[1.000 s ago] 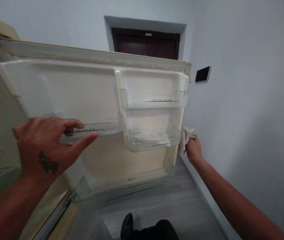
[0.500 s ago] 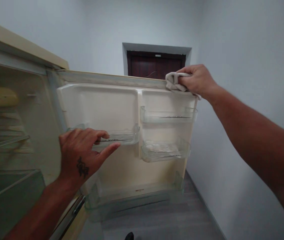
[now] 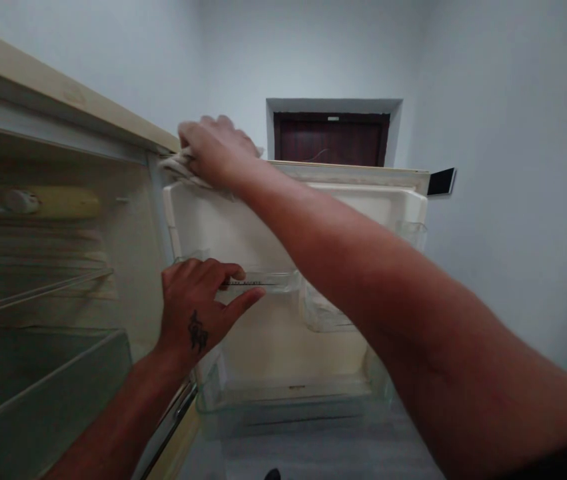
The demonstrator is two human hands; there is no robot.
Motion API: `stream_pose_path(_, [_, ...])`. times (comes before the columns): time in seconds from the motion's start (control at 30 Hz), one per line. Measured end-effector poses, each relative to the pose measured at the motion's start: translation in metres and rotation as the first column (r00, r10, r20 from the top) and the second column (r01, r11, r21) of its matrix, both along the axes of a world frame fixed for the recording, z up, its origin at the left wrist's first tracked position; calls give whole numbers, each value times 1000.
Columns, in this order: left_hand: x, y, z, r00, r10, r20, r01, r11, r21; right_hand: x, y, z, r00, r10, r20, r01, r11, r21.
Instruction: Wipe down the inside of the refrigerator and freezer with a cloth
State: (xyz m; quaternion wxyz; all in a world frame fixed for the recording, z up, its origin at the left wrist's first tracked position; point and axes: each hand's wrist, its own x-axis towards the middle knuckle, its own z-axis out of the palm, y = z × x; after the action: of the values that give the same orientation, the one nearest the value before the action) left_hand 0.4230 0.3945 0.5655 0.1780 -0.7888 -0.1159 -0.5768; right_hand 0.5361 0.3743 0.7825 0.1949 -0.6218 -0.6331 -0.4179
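Note:
My right hand is closed on a pale cloth, pressed to the top edge of the open refrigerator door near its hinge side. My right forearm crosses in front of the door and hides part of its right-hand shelves. Lower down, my left hand is at the left end of a clear door shelf. Its fingers curl over the shelf's rim, with the thumb stretched out in front. The fingertips are partly hidden.
To the left is the refrigerator's interior, with a glass shelf and a clear drawer. A wide clear bin runs along the door's bottom. Behind stands a dark wooden door; a white wall rises on the right.
My right hand has moved the cloth leftward along the door's top edge, from the outer corner to the hinge side. My left hand stays at the same shelf. The view has shifted slightly left.

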Motion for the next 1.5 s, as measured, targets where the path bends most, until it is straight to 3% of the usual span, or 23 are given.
stream_pose_path(0.17, [-8, 6, 0, 1000, 4, -25, -3, 999, 52, -12, 12, 0, 999, 16, 34, -16, 1000, 11])
stream_pose_path(0.33, [-13, 9, 0, 1000, -3, -31, 6, 994, 106, 15, -29, 10, 998, -54, 28, 56, 996, -72])
stream_pose_path(0.47, [-11, 9, -2, 1000, -13, -24, 15, 996, 87, 68, -96, 13, 990, -144, 4, 144, 988, -60])
stream_pose_path(0.7, [0, 6, -2, 1000, -12, 27, 8, 993, 117, 203, -233, 4, 917, -374, -141, 385, 921, 60])
stream_pose_path(0.83, [5, 5, -3, 999, 5, 32, -10, 989, 147, 242, -262, -5, 900, -349, -261, 393, 908, 142])
stream_pose_path(0.9, [6, 4, -3, 999, 21, 34, -26, 989, 149, 239, -254, -9, 925, -291, -245, 339, 922, 184])
stream_pose_path(1.0, [8, -1, -5, 998, 55, 38, -59, 992, 107, 211, -216, -14, 973, -157, -168, 193, 954, 231])
stream_pose_path(1.13, [9, -12, -4, 995, 94, 19, -95, 995, 26, 142, -136, -19, 999, 29, 44, -40, 965, 259])
stream_pose_path(1.23, [14, -23, 0, 992, 124, 11, -123, 991, -48, 82, -77, -17, 990, 67, 125, -98, 961, 258])
stream_pose_path(1.37, [32, -45, -3, 994, 103, -37, -105, 993, -58, 15, -17, -13, 990, 102, 99, -117, 980, 160])
stream_pose_path(1.5, [57, -61, -16, 1000, 16, -24, -18, 998, -60, -28, 11, -23, 978, 186, 91, -188, 982, 12])
